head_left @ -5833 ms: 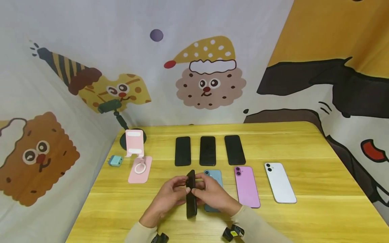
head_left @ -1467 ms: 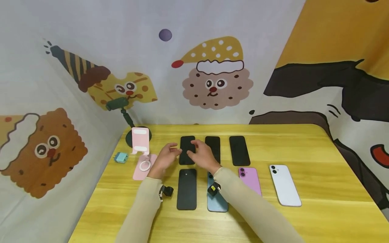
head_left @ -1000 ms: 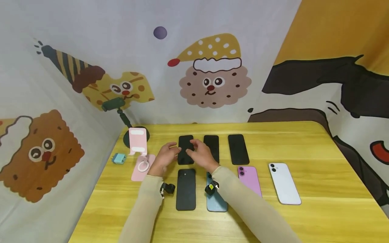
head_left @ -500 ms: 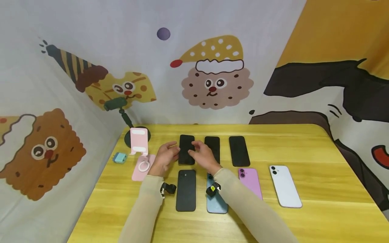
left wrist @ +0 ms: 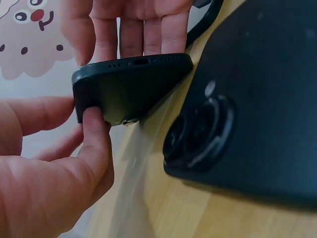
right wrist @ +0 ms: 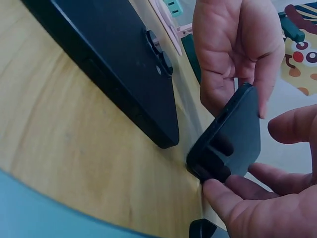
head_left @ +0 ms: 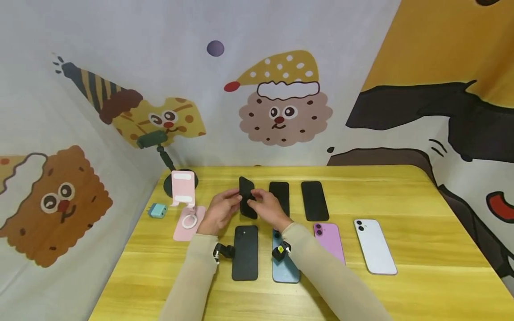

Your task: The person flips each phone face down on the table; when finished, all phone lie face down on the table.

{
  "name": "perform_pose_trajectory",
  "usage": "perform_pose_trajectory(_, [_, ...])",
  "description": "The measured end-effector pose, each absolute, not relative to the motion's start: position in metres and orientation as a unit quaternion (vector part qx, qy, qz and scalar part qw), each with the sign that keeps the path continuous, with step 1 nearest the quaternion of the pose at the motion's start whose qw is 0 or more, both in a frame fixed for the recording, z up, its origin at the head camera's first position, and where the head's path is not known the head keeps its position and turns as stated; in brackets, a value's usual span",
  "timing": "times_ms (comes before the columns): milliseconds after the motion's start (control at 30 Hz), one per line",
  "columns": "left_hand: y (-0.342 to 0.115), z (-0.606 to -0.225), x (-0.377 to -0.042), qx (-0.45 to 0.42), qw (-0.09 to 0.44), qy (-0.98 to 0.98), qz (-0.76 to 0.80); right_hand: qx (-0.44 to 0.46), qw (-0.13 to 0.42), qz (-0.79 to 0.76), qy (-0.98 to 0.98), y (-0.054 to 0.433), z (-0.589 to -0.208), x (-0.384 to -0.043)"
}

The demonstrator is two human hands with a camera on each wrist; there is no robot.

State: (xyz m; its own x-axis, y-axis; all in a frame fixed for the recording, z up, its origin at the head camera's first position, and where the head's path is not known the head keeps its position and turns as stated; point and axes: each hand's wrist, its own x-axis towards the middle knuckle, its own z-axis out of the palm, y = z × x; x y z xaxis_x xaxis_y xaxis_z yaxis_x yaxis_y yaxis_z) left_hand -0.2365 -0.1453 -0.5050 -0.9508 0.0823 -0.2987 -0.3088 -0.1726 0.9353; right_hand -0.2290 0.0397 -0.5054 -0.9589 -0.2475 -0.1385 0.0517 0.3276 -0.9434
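A black smartphone [head_left: 246, 198] stands tilted on the table, its left edge raised. My left hand [head_left: 220, 211] pinches that raised edge; in the left wrist view its thumb [left wrist: 94, 119] lies against the back. My right hand [head_left: 270, 207] is at the opposite, lower edge, its fingertips touching the phone; the index finger [right wrist: 292, 124] is held away in the right wrist view. Another black phone [head_left: 245, 253] lies camera side up nearer me. A blue phone [head_left: 287, 269] is partly under my right wrist.
Two dark phones [head_left: 279, 196] [head_left: 315, 200] lie at the back. A pink-purple phone [head_left: 328, 240] and a white phone [head_left: 375, 246] are on the right. At left stand a pink phone stand [head_left: 183, 185], a dark green stand [head_left: 164, 156] and a light blue charger [head_left: 158, 210].
Earlier both hands held a black phone upright nearer me; it now lies flat. The hands moved to the back-left phone, and its left edge has just come up from the table.
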Motion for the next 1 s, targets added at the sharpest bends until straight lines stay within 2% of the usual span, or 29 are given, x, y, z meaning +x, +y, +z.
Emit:
perform_pose_trajectory(233, [-0.14, -0.5, -0.24, -0.068, 0.152, 0.603, 0.78, -0.058, 0.131, -0.584, 0.799, 0.039, -0.498, -0.237])
perform_pose_trajectory(433, [-0.132, -0.5, -0.238, -0.076, 0.18, 0.609, 0.769, -0.053, 0.159, -0.638, 0.752, 0.042, -0.495, -0.241])
perform_pose_trajectory(700, [-0.126, -0.5, -0.235, -0.045, 0.206, 0.631, 0.747, -0.054, 0.173, -0.645, 0.742, 0.054, -0.493, -0.242])
perform_pose_trajectory(1000, [-0.125, -0.505, -0.234, -0.023, 0.209, 0.65, 0.731, -0.061, 0.169, -0.638, 0.749, 0.071, -0.499, -0.248])
